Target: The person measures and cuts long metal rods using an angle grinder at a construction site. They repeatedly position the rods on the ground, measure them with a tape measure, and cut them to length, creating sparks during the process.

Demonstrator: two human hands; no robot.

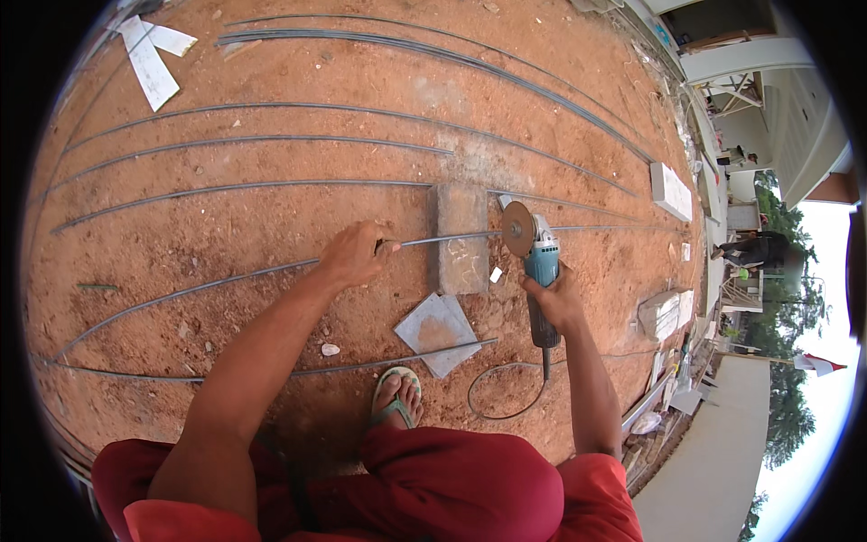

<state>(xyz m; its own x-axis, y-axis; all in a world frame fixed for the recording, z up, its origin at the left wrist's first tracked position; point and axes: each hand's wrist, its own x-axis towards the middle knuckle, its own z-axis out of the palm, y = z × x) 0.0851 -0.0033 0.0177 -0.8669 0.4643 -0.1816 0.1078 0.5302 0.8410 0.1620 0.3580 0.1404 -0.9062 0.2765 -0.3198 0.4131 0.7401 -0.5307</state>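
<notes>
My left hand (355, 256) is closed around a thin steel rebar (420, 241), which runs to the right across a grey concrete block (461, 266) on the ground. In my right hand (557, 298) is a teal and black angle grinder (542, 264), gripped by its body. Its brown cutting disc (518, 228) stands upright just right of the block, at the rebar; I cannot tell whether it touches the bar. A dark power cord (477, 379) trails from the grinder's lower end and loops on the soil.
More rebars (271, 185) lie across the reddish dirt ahead, some bundled (388, 41). Grey tiles (440, 332) lie before my sandalled foot (397, 397), with a cut rebar (388, 359) over them. White blocks (670, 191) stand at right. A person (759, 250) is farther off, near a building.
</notes>
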